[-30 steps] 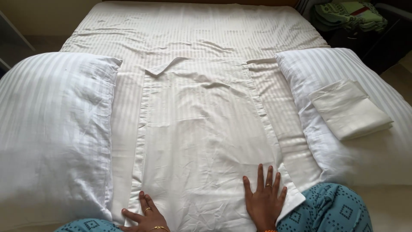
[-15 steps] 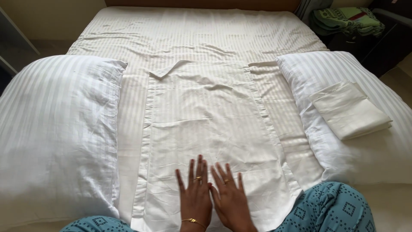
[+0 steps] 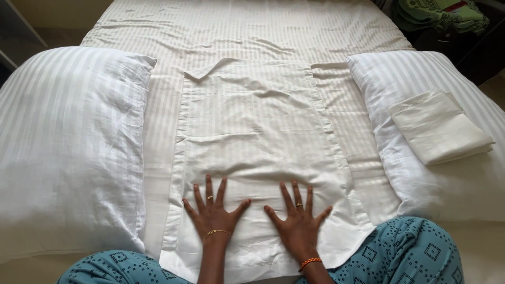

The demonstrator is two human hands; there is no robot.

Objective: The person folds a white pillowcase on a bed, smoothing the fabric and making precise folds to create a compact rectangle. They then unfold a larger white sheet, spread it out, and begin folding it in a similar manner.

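A white striped pillowcase [image 3: 258, 121] lies flat on the bed, spread lengthwise in front of me. My left hand [image 3: 213, 209] presses palm-down on its near part, fingers spread, holding nothing. My right hand [image 3: 298, 216] lies flat beside it on the same cloth, fingers spread too. The two hands are a short gap apart. The far left corner of the pillowcase is folded over, and wrinkles run across its middle.
A large white striped pillow [image 3: 68, 142] lies at the left. Another pillow [image 3: 415, 173] lies at the right with a folded white cloth [image 3: 439, 126] on top. The striped bed sheet [image 3: 247, 26] stretches beyond. Green cloth [image 3: 436, 13] sits at the far right. My teal-patterned knees [image 3: 405, 255] rest at the near edge.
My hands went from far apart at the near edge to close together in the middle, and now sit spread a little apart, flat on the pillowcase. The view has shifted slightly.
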